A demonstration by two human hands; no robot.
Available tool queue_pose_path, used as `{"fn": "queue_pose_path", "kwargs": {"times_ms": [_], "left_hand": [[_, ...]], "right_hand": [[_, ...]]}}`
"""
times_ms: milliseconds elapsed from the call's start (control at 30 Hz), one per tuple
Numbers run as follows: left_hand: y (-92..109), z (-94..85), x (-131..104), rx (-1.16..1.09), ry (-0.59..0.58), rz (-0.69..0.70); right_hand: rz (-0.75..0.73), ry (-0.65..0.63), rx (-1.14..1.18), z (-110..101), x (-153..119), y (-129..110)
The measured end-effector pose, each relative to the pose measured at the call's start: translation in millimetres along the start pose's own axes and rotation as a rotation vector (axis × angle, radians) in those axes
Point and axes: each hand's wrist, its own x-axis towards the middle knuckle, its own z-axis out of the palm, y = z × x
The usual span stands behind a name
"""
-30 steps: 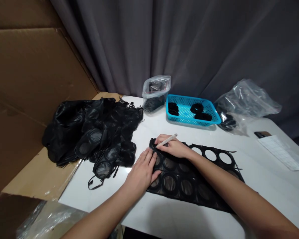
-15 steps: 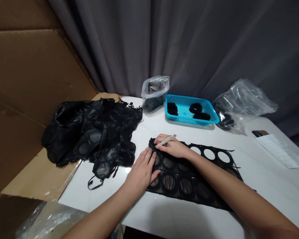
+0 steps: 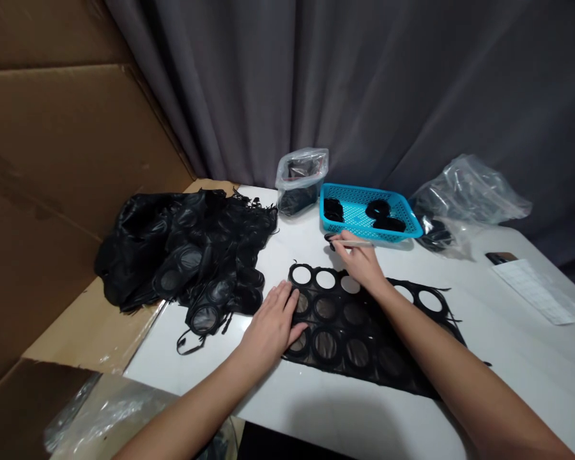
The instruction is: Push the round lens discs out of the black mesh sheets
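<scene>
My left hand (image 3: 274,326) lies flat on the left end of a black sheet (image 3: 371,335) with rows of round rings, its fingers stretched out. The top row has open holes through which the white table shows; the lower rows still have dark discs in them. Above the sheet, just in front of the basket, my right hand (image 3: 357,259) is closed around a thin white pen-like tool (image 3: 357,243). At its fingertips is a small black round piece (image 3: 329,241).
Behind sits a blue basket (image 3: 354,236) with black rings inside. A clear bag (image 3: 297,195) of black pieces stands left of it; another plastic bag (image 3: 474,191) lies right. A heap of black sheets (image 3: 172,249) covers the left side. Paper (image 3: 531,287) and a phone (image 3: 501,257) lie right.
My right hand has lifted from the sheet's upper left corner toward the basket, carrying a black round piece. An open hole now shows at that corner. My left hand has stayed put.
</scene>
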Motion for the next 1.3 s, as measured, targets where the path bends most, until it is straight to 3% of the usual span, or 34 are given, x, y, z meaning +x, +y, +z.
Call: {"fn": "queue_pose_path", "kwargs": {"times_ms": [67,200,433,800,967,1167,1300], "left_hand": [[5,-6.2,-9,0.008,-0.012,-0.015],[18,-9.7,-31,-0.034,-0.012,-0.009],[25,-5.8,-43,-0.036,0.026,-0.043],[25,-7.1,-43,-0.054,0.018,-0.053],[25,-9.3,-43,-0.050,0.002,-0.051],[25,-9.6,-41,-0.015,0.015,-0.011],[25,-9.0,-40,-0.002,0.030,-0.003]], "right_hand": [[-0.048,-0.161,0.059,-4,-14,-12],[-0.172,-0.451,0.160,8,-52,-38],[-0.169,-0.607,0.230,17,-67,-42],[-0.128,-0.656,0.225,17,-65,-44],[-0.189,-0.639,0.192,15,-66,-48],[-0.475,-0.489,-0.127,34,-91,-51],[-0.384,-0.342,-0.068,38,-79,-39]]}}
